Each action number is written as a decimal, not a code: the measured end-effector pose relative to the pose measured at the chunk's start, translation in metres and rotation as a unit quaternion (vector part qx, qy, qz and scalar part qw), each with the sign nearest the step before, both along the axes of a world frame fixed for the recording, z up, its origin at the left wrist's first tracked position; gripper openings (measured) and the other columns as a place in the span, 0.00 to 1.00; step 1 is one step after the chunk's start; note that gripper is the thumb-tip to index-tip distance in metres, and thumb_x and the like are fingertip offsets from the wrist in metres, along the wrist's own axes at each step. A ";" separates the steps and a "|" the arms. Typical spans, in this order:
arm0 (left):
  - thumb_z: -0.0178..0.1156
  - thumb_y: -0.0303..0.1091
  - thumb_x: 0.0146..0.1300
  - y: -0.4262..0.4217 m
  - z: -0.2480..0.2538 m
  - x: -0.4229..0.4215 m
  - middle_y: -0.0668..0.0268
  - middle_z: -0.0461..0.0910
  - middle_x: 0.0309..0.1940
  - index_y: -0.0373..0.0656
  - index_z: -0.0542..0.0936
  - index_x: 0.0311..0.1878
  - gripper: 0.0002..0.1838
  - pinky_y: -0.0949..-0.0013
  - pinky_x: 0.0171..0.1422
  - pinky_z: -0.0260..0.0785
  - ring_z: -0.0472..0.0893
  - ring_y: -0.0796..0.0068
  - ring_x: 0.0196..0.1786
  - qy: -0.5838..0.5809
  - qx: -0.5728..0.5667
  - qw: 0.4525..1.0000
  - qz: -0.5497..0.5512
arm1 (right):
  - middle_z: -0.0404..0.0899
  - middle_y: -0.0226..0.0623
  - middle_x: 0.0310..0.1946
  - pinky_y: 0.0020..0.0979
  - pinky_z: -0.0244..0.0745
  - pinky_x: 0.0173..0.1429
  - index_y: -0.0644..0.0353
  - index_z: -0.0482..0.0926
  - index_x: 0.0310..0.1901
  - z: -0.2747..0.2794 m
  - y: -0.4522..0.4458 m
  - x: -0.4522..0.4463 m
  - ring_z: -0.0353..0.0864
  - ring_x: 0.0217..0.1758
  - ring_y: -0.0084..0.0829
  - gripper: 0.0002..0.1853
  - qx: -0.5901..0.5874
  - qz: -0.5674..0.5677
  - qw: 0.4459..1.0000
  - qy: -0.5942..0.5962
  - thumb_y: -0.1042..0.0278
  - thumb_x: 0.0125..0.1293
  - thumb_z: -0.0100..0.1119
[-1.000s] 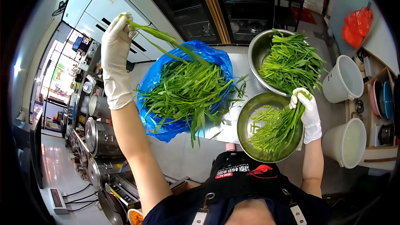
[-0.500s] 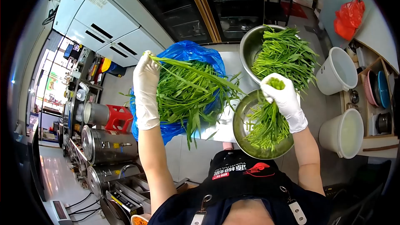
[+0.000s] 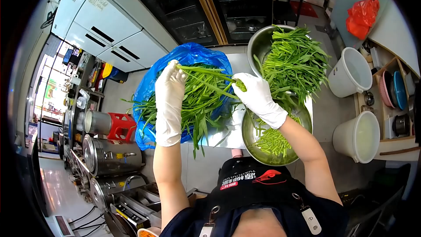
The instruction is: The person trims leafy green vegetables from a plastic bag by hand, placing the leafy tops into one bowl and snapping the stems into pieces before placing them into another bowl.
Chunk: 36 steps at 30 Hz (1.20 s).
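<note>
In a white glove, my left hand [image 3: 170, 101] pinches the end of a long green stalk over the blue plastic bag [image 3: 147, 87]. A heap of leafy greens [image 3: 204, 101], looking like water spinach, fills that bag. My gloved right hand [image 3: 261, 98] is closed around a small bunch of green stems, their ends showing beside the thumb. The pinched stalk stretches between both hands. Below my right forearm is a steel basin [image 3: 247, 142] with short cut stem pieces [image 3: 274, 142]. Behind it, another steel basin [image 3: 253, 55] is heaped with long leafy stalks [image 3: 298, 61].
A metal table [image 3: 238, 63] carries the bag and basins. White buckets [image 3: 350, 72] stand at the right beside shelves. Large steel pots [image 3: 103, 153] and a red plastic stool [image 3: 121, 126] line the left. Dark glass-door cabinets [image 3: 237, 8] stand beyond the table.
My right hand has moved left from above the lower basin to the stalk by the bag, still holding the bunch. My left hand has shifted slightly right and down with the stalk.
</note>
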<state>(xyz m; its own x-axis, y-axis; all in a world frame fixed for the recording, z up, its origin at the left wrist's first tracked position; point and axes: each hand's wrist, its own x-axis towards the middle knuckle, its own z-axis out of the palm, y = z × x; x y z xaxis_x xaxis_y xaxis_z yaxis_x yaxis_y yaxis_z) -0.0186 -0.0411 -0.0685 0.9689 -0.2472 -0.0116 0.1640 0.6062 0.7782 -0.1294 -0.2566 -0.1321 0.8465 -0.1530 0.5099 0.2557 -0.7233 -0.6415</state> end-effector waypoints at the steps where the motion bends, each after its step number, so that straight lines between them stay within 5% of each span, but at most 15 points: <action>1: 0.62 0.30 0.65 -0.001 0.000 -0.003 0.67 0.80 0.33 0.38 0.80 0.41 0.06 0.75 0.41 0.70 0.77 0.76 0.34 0.017 -0.009 1.000 -0.005 | 0.83 0.38 0.36 0.38 0.78 0.40 0.54 0.81 0.44 0.000 -0.001 0.001 0.84 0.36 0.41 0.11 0.000 -0.002 1.000 0.000 0.63 0.60 0.62; 4: 0.60 0.29 0.66 -0.006 0.000 -0.014 0.66 0.81 0.32 0.38 0.80 0.43 0.06 0.76 0.39 0.71 0.78 0.76 0.33 0.048 -0.014 0.999 -0.011 | 0.83 0.37 0.36 0.38 0.78 0.40 0.54 0.82 0.42 -0.001 -0.004 0.001 0.84 0.36 0.41 0.10 0.006 -0.005 1.000 0.004 0.64 0.59 0.63; 8: 0.62 0.29 0.66 -0.005 0.009 -0.027 0.69 0.80 0.35 0.37 0.80 0.44 0.08 0.77 0.42 0.71 0.79 0.80 0.36 -0.072 0.194 0.978 0.009 | 0.82 0.37 0.35 0.36 0.77 0.41 0.56 0.82 0.39 -0.002 -0.021 0.000 0.83 0.37 0.42 0.08 0.039 0.014 0.999 0.028 0.65 0.58 0.63; 12: 0.62 0.26 0.64 0.001 0.015 -0.036 0.68 0.81 0.34 0.38 0.84 0.45 0.08 0.77 0.42 0.70 0.79 0.78 0.35 -0.207 0.457 0.865 -0.016 | 0.82 0.40 0.35 0.34 0.77 0.43 0.58 0.81 0.39 -0.003 -0.039 -0.003 0.83 0.38 0.43 0.08 0.047 0.023 0.997 0.057 0.68 0.58 0.63; 13: 0.64 0.24 0.61 0.002 0.008 -0.032 0.66 0.80 0.32 0.38 0.84 0.44 0.08 0.75 0.42 0.70 0.79 0.76 0.34 -0.366 0.493 0.789 0.007 | 0.82 0.40 0.35 0.34 0.77 0.43 0.58 0.82 0.39 -0.002 -0.042 -0.003 0.83 0.38 0.43 0.08 0.043 0.020 0.997 0.066 0.68 0.58 0.63; 17: 0.65 0.25 0.59 -0.001 -0.005 -0.035 0.63 0.77 0.30 0.38 0.84 0.42 0.08 0.71 0.38 0.71 0.79 0.66 0.32 -0.460 0.579 0.672 0.031 | 0.83 0.41 0.32 0.33 0.77 0.41 0.59 0.83 0.38 -0.007 -0.051 0.000 0.83 0.35 0.40 0.08 0.048 0.011 0.996 0.070 0.67 0.58 0.62; 19: 0.65 0.23 0.59 -0.003 -0.009 -0.036 0.61 0.77 0.29 0.36 0.83 0.42 0.08 0.70 0.36 0.70 0.78 0.65 0.31 -0.511 0.604 0.609 0.062 | 0.83 0.42 0.31 0.33 0.77 0.40 0.57 0.84 0.36 -0.011 -0.057 0.005 0.84 0.32 0.39 0.08 0.095 0.009 0.992 0.078 0.65 0.58 0.62; 21: 0.66 0.25 0.58 -0.007 -0.014 -0.042 0.60 0.77 0.29 0.37 0.82 0.40 0.07 0.67 0.35 0.70 0.79 0.60 0.31 -0.519 0.606 0.600 0.058 | 0.84 0.36 0.26 0.26 0.73 0.35 0.60 0.85 0.35 -0.015 -0.069 0.010 0.79 0.26 0.24 0.08 0.253 0.047 0.954 0.154 0.66 0.60 0.61; 23: 0.65 0.26 0.59 -0.002 -0.023 -0.039 0.59 0.77 0.28 0.36 0.83 0.41 0.07 0.67 0.35 0.70 0.79 0.61 0.31 -0.515 0.628 0.575 0.095 | 0.84 0.31 0.26 0.24 0.69 0.30 0.60 0.85 0.34 -0.018 -0.093 0.013 0.74 0.22 0.19 0.08 0.391 0.016 0.902 0.185 0.66 0.61 0.61; 24: 0.64 0.26 0.60 0.002 -0.029 -0.039 0.59 0.77 0.28 0.36 0.83 0.41 0.07 0.67 0.35 0.70 0.80 0.61 0.30 -0.489 0.629 0.598 0.089 | 0.83 0.29 0.27 0.22 0.65 0.27 0.60 0.85 0.34 -0.036 -0.112 0.017 0.69 0.19 0.16 0.07 0.415 0.001 0.899 0.137 0.67 0.61 0.61; 27: 0.62 0.28 0.62 0.005 -0.032 -0.041 0.56 0.79 0.29 0.34 0.84 0.41 0.08 0.68 0.36 0.71 0.81 0.62 0.30 -0.403 0.664 0.628 0.053 | 0.84 0.32 0.32 0.24 0.72 0.34 0.61 0.84 0.39 -0.015 -0.110 0.012 0.80 0.31 0.20 0.08 0.383 -0.014 0.918 0.102 0.67 0.62 0.63; 30: 0.64 0.32 0.63 -0.011 -0.040 -0.045 0.54 0.82 0.30 0.34 0.84 0.42 0.11 0.67 0.37 0.72 0.82 0.62 0.31 -0.372 0.652 0.661 0.020 | 0.84 0.36 0.38 0.32 0.78 0.45 0.57 0.83 0.40 0.021 -0.064 0.003 0.85 0.39 0.35 0.07 0.102 0.007 0.994 -0.024 0.67 0.61 0.62; 31: 0.64 0.34 0.64 -0.018 -0.043 -0.048 0.54 0.83 0.30 0.33 0.84 0.43 0.12 0.68 0.37 0.71 0.82 0.66 0.30 -0.345 0.648 0.679 0.012 | 0.81 0.38 0.36 0.30 0.77 0.48 0.60 0.81 0.40 0.031 -0.048 -0.003 0.83 0.40 0.33 0.07 0.045 0.032 0.998 -0.036 0.71 0.60 0.64; 33: 0.63 0.35 0.66 -0.031 -0.038 -0.055 0.56 0.84 0.29 0.32 0.84 0.44 0.14 0.69 0.37 0.71 0.80 0.73 0.30 -0.268 0.648 0.712 -0.041 | 0.81 0.38 0.35 0.33 0.79 0.41 0.58 0.81 0.38 0.032 -0.019 -0.005 0.83 0.37 0.38 0.07 -0.091 0.065 0.991 -0.073 0.71 0.57 0.64; 36: 0.60 0.38 0.69 -0.040 -0.030 -0.064 0.65 0.81 0.25 0.31 0.83 0.42 0.15 0.72 0.34 0.67 0.73 0.80 0.27 -0.210 0.599 0.765 -0.107 | 0.78 0.34 0.36 0.34 0.75 0.37 0.55 0.79 0.38 0.014 0.003 0.001 0.80 0.35 0.34 0.08 -0.222 0.089 0.962 -0.133 0.69 0.56 0.59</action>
